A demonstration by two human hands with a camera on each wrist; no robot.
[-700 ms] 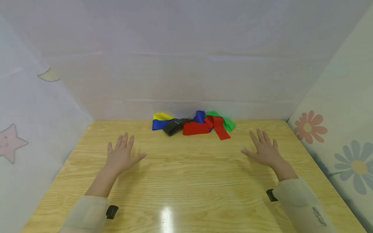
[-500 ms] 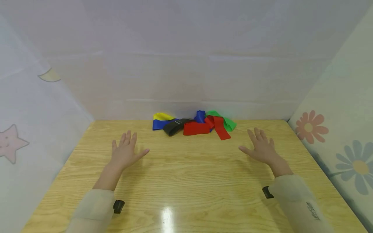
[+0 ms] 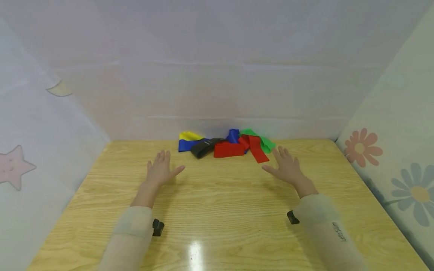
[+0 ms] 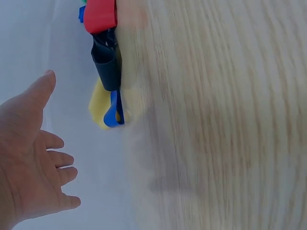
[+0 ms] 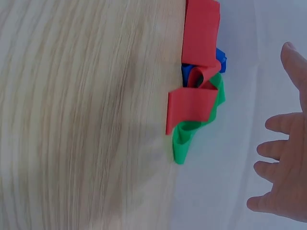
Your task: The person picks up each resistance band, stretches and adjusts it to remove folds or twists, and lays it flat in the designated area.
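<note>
Both hands flat-fingered and holding nothing, left hand (image 3: 162, 170) and right hand (image 3: 285, 167) near the tangled bands (image 3: 226, 145) at the table's (image 3: 217, 210) far edge; none picked yet.

Soft, even light is filling the scene; glare is shining on the near bench (image 3: 194, 251), and both wrist views are showing blurred wood grain.

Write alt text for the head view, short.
Two open hands, left hand and right hand, hover palm-down over a light wooden table, near a tangled pile of coloured elastic bands (yellow, blue, black, red, green) at the table's far edge. Neither hand touches the bands; pale curtain walls surround the table.
</note>
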